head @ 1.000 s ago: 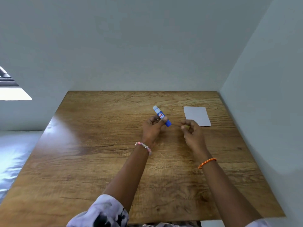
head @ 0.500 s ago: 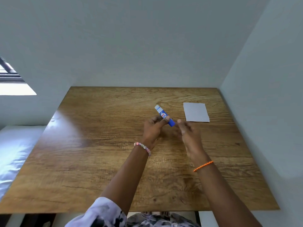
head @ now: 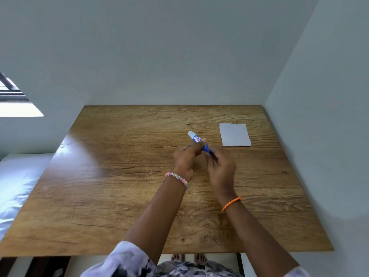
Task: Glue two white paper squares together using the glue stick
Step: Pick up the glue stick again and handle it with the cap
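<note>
A blue glue stick (head: pixel 196 140) with a white cap pointing up and away is held above the middle of the wooden table (head: pixel 119 176). My left hand (head: pixel 185 159) grips its middle. My right hand (head: pixel 220 166) has its fingers closed around the stick's blue lower end. White paper (head: pixel 234 134) lies flat on the table at the far right, apart from both hands; I see one white sheet shape and cannot tell whether a second lies under it.
The table stands in a corner, with a grey wall (head: pixel 179 56) behind it and another wall (head: pixel 329 116) along its right edge. A white bed surface (head: pixel 16 186) lies to the left. My bare feet (head: pixel 187 257) show below the table's near edge.
My right hand has moved left from beside the paper and closed on the lower end of the glue stick. My left hand keeps holding the stick in about the same spot.
</note>
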